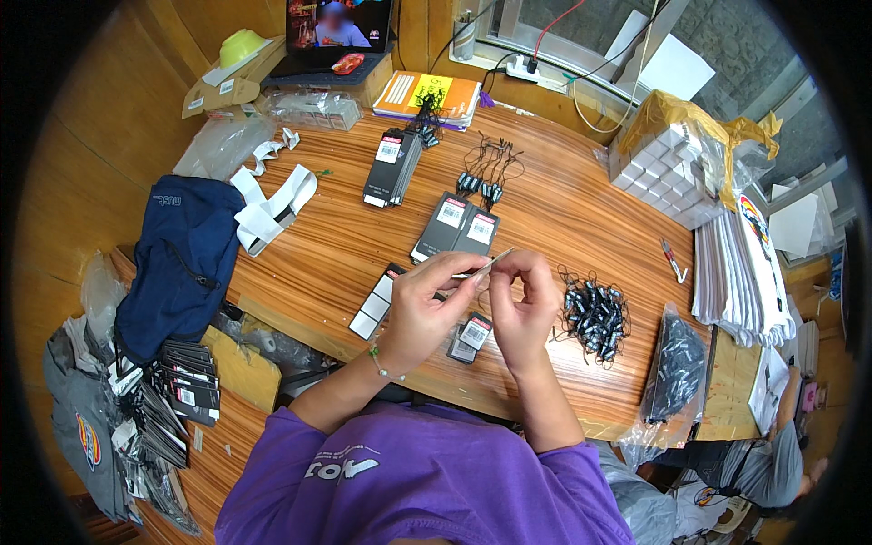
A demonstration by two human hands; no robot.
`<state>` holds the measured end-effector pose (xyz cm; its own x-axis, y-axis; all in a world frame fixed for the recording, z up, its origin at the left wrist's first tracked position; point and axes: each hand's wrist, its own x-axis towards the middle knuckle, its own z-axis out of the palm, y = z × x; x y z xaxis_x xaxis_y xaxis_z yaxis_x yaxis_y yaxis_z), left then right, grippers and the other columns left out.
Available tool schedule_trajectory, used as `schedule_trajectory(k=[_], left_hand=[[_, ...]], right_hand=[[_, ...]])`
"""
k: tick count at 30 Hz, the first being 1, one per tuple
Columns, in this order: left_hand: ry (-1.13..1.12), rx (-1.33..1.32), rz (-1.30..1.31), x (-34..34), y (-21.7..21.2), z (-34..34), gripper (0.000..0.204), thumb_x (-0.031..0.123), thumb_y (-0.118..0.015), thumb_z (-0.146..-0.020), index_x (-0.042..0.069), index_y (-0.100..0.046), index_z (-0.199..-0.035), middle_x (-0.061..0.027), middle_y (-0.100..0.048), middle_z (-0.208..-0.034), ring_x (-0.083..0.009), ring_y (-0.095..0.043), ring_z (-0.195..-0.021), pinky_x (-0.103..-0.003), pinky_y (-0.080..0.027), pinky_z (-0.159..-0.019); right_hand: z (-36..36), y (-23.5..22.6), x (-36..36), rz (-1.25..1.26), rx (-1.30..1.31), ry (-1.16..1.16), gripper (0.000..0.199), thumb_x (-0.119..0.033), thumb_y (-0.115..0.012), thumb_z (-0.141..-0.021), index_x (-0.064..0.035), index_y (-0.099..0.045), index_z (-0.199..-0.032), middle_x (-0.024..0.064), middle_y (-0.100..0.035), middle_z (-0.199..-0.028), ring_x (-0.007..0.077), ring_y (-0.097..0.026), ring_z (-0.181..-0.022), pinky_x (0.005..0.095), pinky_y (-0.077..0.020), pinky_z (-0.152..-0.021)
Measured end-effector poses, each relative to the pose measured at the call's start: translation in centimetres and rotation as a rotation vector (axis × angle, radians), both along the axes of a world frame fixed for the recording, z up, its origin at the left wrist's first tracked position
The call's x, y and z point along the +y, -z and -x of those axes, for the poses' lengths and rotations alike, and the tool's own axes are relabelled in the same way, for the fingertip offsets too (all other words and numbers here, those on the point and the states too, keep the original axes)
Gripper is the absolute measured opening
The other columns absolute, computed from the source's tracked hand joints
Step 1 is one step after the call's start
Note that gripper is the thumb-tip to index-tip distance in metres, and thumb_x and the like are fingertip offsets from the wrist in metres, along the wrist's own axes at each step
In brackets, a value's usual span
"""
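Left hand: the left hand point(420, 307) is pinched, thumb and forefinger, on one end of a thin, flat, pale card tag point(489, 263), raised above the near middle of the worktop.
Right hand: the right hand point(527, 304) is curled, fingertips closed on the other end of the same tag, touching the left hand's fingers.
Handling: the tag looks very light and stiff but bendable (likely to crease if squeezed flat); best held by its edges, as both hands do now.
Under the hands: a small black rectangular hang tag with a white label point(472, 334) lies flat on the wood just below the right hand; a black strip of white labels point(374, 309) lies to the left hand's side.
Right of the hands: a loose heap of black string loops with small plastic fasteners point(592, 316), soft and prone to tangle, near the right hand.
Beyond the hands: two black label-bearing tag stacks point(459, 227) toward the middle of the worktop, another fanned stack point(392, 166) and more strings point(486, 173) toward the far edge.
Surface: a wooden slatted worktop point(581, 218), level, grained.
Room: a navy cloth bag point(177, 263) hangs over the left edge, small white boxes in a yellow plastic wrap point(672, 154) sit at the far right corner, and a laptop point(336, 36) stands past the far edge.
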<state>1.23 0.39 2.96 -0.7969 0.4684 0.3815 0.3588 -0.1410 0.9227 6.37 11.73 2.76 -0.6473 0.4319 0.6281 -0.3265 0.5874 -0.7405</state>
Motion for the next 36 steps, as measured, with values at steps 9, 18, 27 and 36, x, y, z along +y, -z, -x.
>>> schedule_trajectory(k=[9, 18, 27, 36], left_hand=[[-0.074, 0.647, 0.120, -0.7, -0.6, 2.0, 0.025, -0.003, -0.066, -0.065, 0.010, -0.069, -0.087, -0.0037, -0.060, -0.088, -0.0246, -0.058, -0.089, -0.036, -0.049, -0.078], [-0.064, 0.862, 0.140, -0.3, 0.0, 2.4, 0.025, 0.003, -0.068, -0.063, 0.011, -0.069, -0.086, -0.0028, -0.059, -0.082, -0.0203, -0.059, -0.083, -0.034, -0.050, -0.074], [0.193, -0.133, 0.031, -0.6, 1.2, 3.2, 0.056, -0.009, -0.062, -0.074, 0.005, -0.047, -0.126, -0.0061, -0.049, -0.114, -0.0154, -0.054, -0.097, -0.025, -0.051, -0.075], [0.269, 0.122, 0.757, -6.5, 4.2, 9.0, 0.053, 0.009, -0.071, -0.067, 0.006, -0.055, -0.118, -0.0090, -0.052, -0.113, -0.0238, -0.049, -0.108, -0.035, -0.040, -0.094]], right_hand=[[-1.3, -0.6, 2.4, 0.665, -0.249, -0.481, 0.030, 0.002, -0.056, -0.084, 0.0020, -0.052, -0.114, 0.0078, -0.063, -0.093, 0.0085, -0.058, -0.084, 0.0193, -0.0449, -0.072], [-0.1, 0.6, 2.0, 0.838, -0.021, -0.220, 0.007, -0.010, -0.054, -0.089, -0.0029, -0.054, -0.089, 0.0060, -0.056, -0.100, 0.0095, -0.048, -0.087, 0.0255, -0.0394, -0.081], [2.5, -4.7, 3.7, 0.797, 0.264, -0.468, 0.007, -0.008, -0.052, -0.090, -0.0020, -0.051, -0.093, 0.0068, -0.056, -0.075, 0.0129, -0.054, -0.071, 0.0254, -0.0437, -0.070], [1.7, -4.8, 4.3, 0.675, 0.014, -0.518, 0.008, -0.006, -0.055, -0.087, 0.0002, -0.054, -0.092, 0.0023, -0.057, -0.079, 0.0065, -0.051, -0.069, 0.0194, -0.0424, -0.064]])
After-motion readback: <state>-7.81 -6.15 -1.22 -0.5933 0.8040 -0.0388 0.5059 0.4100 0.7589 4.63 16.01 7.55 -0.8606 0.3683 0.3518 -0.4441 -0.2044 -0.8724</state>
